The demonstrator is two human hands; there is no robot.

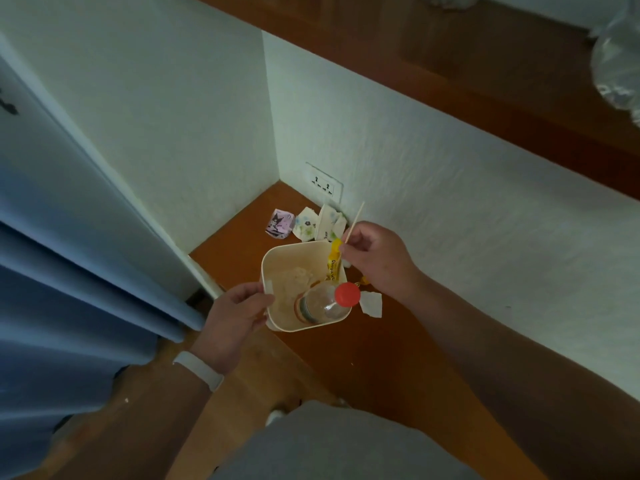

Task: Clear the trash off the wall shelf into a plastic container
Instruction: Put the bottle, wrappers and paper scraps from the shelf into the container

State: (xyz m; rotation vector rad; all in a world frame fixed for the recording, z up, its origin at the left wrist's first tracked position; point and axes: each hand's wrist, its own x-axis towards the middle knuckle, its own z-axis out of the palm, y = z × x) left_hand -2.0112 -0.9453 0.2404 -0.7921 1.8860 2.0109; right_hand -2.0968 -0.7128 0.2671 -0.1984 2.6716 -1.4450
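My left hand [232,320] grips the near-left rim of a cream plastic container [273,261], held over the wooden wall shelf [381,348]. Inside it lie a clear bottle with a red cap [347,294] and some crumpled paper. My right hand [377,258] is at the container's far-right rim, pinching a thin wooden stick [356,220] and a yellow wrapper [333,261] that hangs into the container. On the shelf beyond lie a pink cartoon wrapper [280,224] and flowered paper scraps [320,223]. A white paper scrap [371,304] lies right of the container.
White walls enclose the shelf corner, with a power socket [323,183] low on the back wall. Blue curtain folds [86,271] hang at the left. An upper wooden ledge holds a clear plastic bag [616,71] at the top right.
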